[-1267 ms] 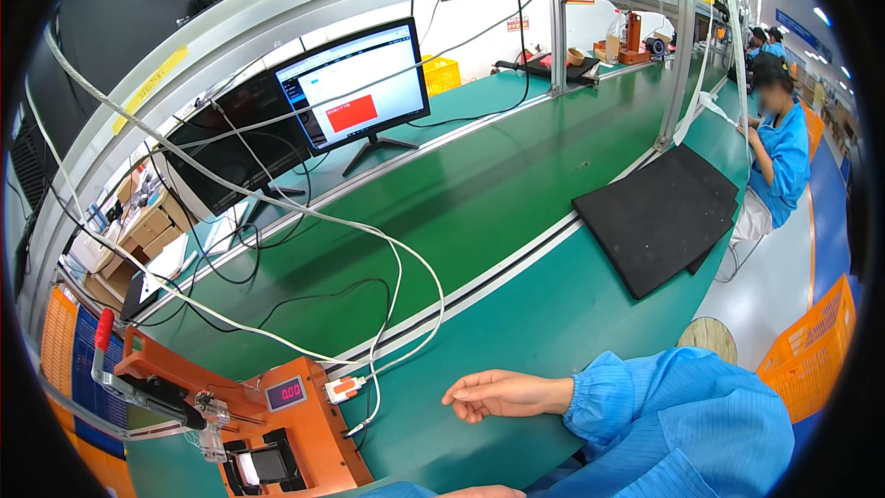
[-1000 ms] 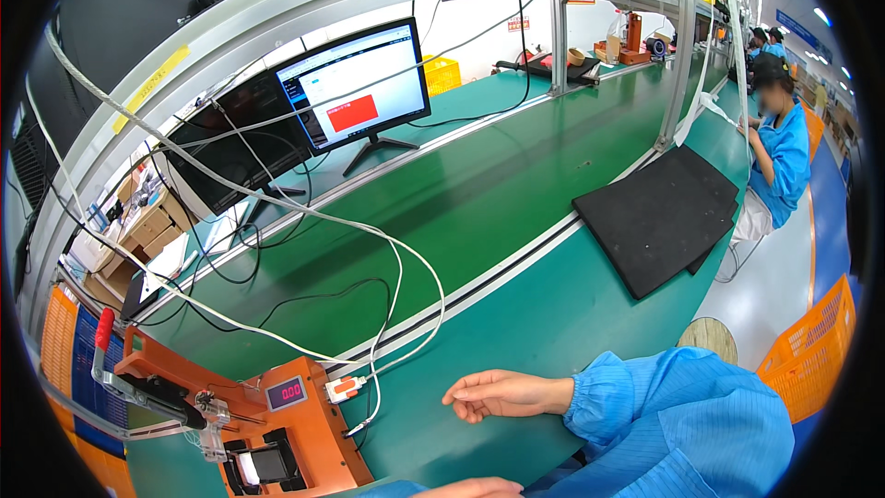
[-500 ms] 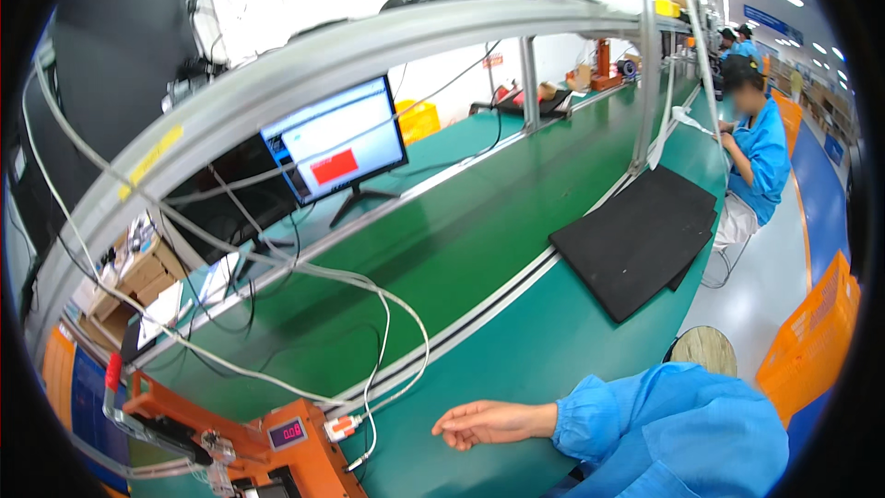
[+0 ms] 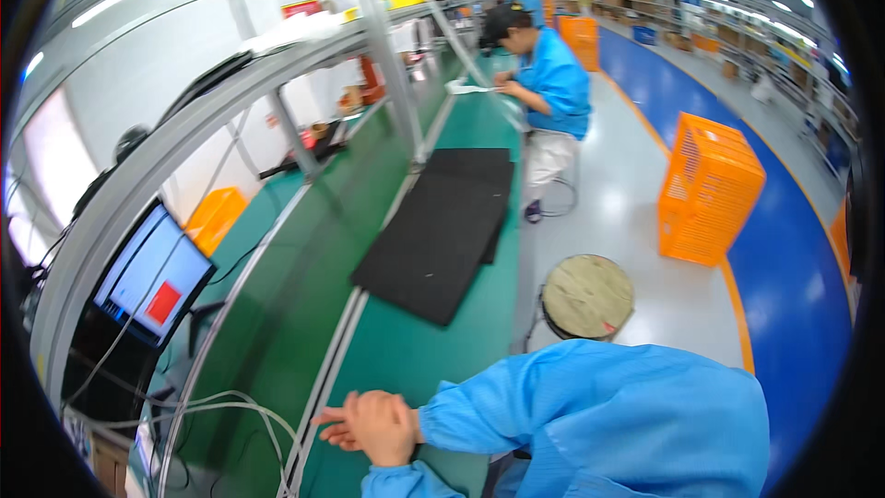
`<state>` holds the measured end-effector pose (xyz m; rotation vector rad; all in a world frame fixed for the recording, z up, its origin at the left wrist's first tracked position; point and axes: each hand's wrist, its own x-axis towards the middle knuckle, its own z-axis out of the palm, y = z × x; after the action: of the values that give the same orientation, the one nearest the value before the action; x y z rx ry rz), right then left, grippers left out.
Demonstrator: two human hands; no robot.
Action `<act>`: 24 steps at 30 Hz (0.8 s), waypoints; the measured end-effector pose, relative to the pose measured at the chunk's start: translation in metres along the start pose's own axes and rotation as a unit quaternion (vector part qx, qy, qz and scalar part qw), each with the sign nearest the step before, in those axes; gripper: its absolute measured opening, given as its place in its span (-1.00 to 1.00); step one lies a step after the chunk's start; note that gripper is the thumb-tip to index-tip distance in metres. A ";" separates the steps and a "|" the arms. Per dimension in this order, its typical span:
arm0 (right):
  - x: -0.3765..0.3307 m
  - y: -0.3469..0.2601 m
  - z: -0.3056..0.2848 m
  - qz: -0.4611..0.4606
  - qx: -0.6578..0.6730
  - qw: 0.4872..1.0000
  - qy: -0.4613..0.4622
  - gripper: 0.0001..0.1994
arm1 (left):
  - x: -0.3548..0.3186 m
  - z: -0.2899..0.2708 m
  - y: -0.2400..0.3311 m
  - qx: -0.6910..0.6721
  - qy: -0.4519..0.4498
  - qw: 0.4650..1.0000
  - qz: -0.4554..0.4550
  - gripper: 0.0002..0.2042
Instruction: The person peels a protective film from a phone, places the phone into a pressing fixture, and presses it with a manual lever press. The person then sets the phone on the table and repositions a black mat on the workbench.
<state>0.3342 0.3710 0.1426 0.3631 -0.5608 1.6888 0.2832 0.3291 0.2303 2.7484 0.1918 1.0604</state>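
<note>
Near bottom edge, right hand (image 4: 383, 424) covering left hand (image 4: 334, 433)

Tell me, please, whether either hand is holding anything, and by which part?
Nothing is held: the right hand rests empty on the green table; the left hand is hidden.

Bright blue work smock, long sleeves, kind of a smooth, slightly shiny fabric that creases in soft folds. The right sleeve (image 4: 590, 415) fills most of the lower view, baggy, and narrows to a snug cuff at the wrist. The left sleeve (image 4: 401, 482) only just shows at the bottom edge, same blue. Both hands (image 4: 373, 424) are bare, no gloves, no rings or watch that I can see.
</note>
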 end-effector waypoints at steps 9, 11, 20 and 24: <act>-0.020 -0.002 0.007 -0.028 -0.057 0.982 0.175 -0.51 | -0.016 -0.003 -0.016 0.032 -0.051 0.989 -0.132 -0.86; -0.017 0.006 0.002 -0.019 -0.060 0.984 0.167 -0.51 | -0.018 -0.009 -0.019 0.063 -0.142 0.971 -0.181 -0.77; -0.037 0.014 0.022 0.035 0.030 0.995 0.086 -0.54 | -0.022 -0.006 -0.012 -0.146 -0.129 0.980 -0.047 -0.70; -0.032 0.021 0.018 0.061 0.045 0.995 0.060 -0.53 | -0.032 -0.020 -0.015 -0.208 -0.099 0.973 -0.033 -0.67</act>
<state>0.3183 0.3318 0.1369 0.2937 -0.4253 1.8438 0.2457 0.3405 0.2203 2.4253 0.0257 0.7068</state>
